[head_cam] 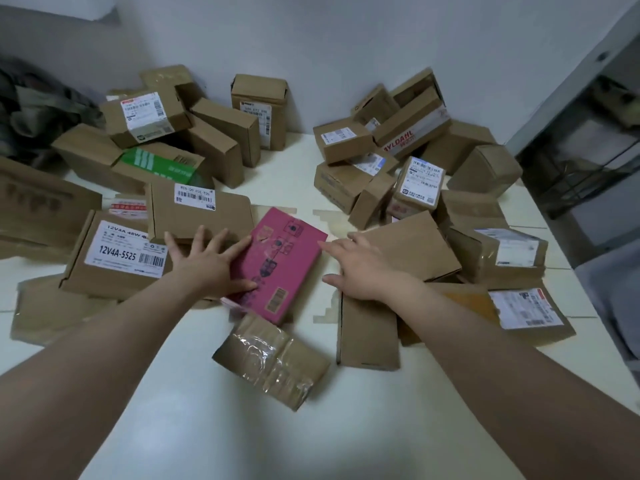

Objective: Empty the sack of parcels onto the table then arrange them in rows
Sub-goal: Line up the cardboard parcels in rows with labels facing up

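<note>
table: white; the near and left edges are cut off by the frame. The far half is buried under parcels, and tan tape patches show in the gap between the heaps.
left heap: brown cartons piled against the wall, several overlapping so that only corners show. One has a green printed face.
right heap: cartons at all angles; most label print is too blurred to read.
dark bundle: far left, blurred and partly behind cartons; cannot tell whether it is the sack.
shelf unit: beyond the table's right edge, contents too dim to make out.
labelled box: marked 12V4A-5525, its far edge hidden beneath the flat brown box.
tan box: lies flat right of centre, its near-left part covered by the right hand.
pink box: centre of the table, between the two hands, printed face up. Its long axis runs away from the person, leaning a little right.
left hand: fingers straight and spread wide, laid across the pink box's left edge and the flat brown box's near edge, thumb on the pink face; it grips nothing.
right hand: fingers splayed, palm down on the tan box, holding nothing. The forefinger tip is just beside the pink box; contact cannot be told.
taped parcel: nearest the person, glossy with clear tape, just in front of the pink box. Its long axis slants from far-left to near-right.
</note>
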`<state>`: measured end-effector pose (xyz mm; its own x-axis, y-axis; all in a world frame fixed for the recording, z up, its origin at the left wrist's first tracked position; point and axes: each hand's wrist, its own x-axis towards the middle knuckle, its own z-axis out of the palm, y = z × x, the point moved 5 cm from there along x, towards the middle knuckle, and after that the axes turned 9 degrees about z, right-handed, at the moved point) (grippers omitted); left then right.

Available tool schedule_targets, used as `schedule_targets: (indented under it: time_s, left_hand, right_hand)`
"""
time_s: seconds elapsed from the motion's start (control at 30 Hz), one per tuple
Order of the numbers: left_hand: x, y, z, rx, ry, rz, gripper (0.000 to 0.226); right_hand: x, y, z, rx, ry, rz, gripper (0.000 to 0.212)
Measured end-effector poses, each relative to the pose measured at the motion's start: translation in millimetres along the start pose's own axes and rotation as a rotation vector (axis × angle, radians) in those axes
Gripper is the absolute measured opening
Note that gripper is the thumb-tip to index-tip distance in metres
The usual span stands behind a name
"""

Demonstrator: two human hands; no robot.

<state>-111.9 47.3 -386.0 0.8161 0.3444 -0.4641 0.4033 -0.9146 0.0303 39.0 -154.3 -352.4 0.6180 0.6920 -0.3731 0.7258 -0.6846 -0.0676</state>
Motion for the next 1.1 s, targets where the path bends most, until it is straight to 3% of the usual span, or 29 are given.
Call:
schedule_targets:
  time_s: [0.13,0.2,0.27,0.33,0.43,0.5,0.6,0.7,0.8,0.9,0.97,1.03,1.1]
  left_hand:
    - [-20.3,-5.1,-8.3,0.085,-0.049,0.014,0.097]
    - [-27.1,5.9,-22.5,0.159,-0.028,0.023,0.087]
    - [-34.4,30.8,-32.1,0.039,0.058,0.064,0.081]
    - [-44.9,63.9,-23.1,-0.137,0.043,0.157,0.094]
    - [-67.7,95.1,20.8,-0.118,-0.140,0.231,0.111]
    - [-80.0,88.8,42.5,-0.137,-0.203,0.149,0.113]
    - [-100.8,81.7,40.2,-0.053,-0.252,0.056,0.110]
    - [-117.0,103.4,20.9,0.117,-0.288,-0.021,0.121]
    - [-110.8,164.4,1.8,0.001,-0.147,0.015,0.117]
    - [-98.3,244.5,-12.8,-0.138,0.098,0.140,0.098]
    - [-90.8,285.6,-12.4,-0.178,0.153,0.178,0.093]
    - [-82.8,307.7,-9.7,-0.216,0.155,0.158,0.091]
    - [-72.9,316.1,-14.1,-0.242,0.168,0.112,0.091]
  right_hand:
    - [-20.3,-26.4,23.8,-0.065,-0.084,-0.065,0.064]
    - [-28.7,-24.9,29.4,-0.092,-0.059,-0.019,0.068]
    - [-34.8,-19.0,29.2,-0.147,-0.006,0.080,0.077]
    - [-41.9,-10.8,24.9,-0.204,0.022,0.227,0.083]
    - [-58.6,6.7,31.1,-0.138,-0.150,0.372,0.081]
    - [-73.4,17.8,40.7,-0.206,-0.246,0.279,0.072]
    - [-99.1,37.0,48.4,-0.318,-0.251,0.078,0.058]
    - [-130.0,53.5,40.3,-0.217,-0.085,-0.050,0.056]
    - [-157.3,84.4,26.8,-0.134,0.157,-0.023,0.060]
    - [-177.7,130.8,36.8,-0.129,-0.045,0.124,0.065]
    - [-189.0,153.0,38.7,-0.144,-0.152,0.186,0.061]
    - [-193.1,163.8,28.2,-0.153,-0.139,0.223,0.055]
    - [-186.9,170.1,5.8,-0.113,0.039,0.252,0.051]
